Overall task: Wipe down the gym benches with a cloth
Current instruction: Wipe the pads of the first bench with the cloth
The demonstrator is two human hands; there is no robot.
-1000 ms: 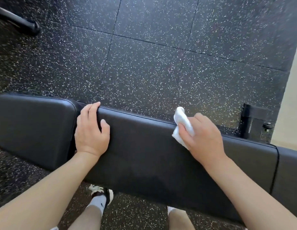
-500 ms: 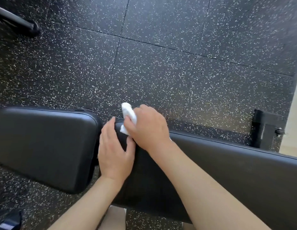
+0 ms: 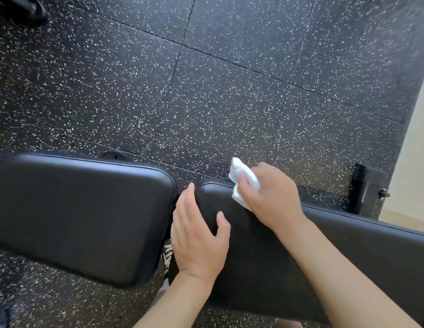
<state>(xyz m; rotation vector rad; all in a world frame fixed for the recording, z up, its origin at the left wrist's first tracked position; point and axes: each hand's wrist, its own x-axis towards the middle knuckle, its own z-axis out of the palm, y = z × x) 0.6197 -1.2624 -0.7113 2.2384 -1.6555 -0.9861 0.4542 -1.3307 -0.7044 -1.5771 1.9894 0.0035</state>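
Cloth (image 3: 244, 179) gripped under right hand (image 3: 272, 195), on bench pad (image 3: 348, 252)

We've got one view only, head cam, wide-angle, so nothing's shared w/ another. It looks steeply down and fwd from above our forearms, close over the black padded vinyl worktop (image 3: 83, 216), which crosses the lower frame. Black white-speckled rubber tile floor (image 3: 206, 91) fills the top.

Both forearms are bare, no sleeves, watch or rings on the left hand (image 3: 199, 242) or right hand (image 3: 272, 197).
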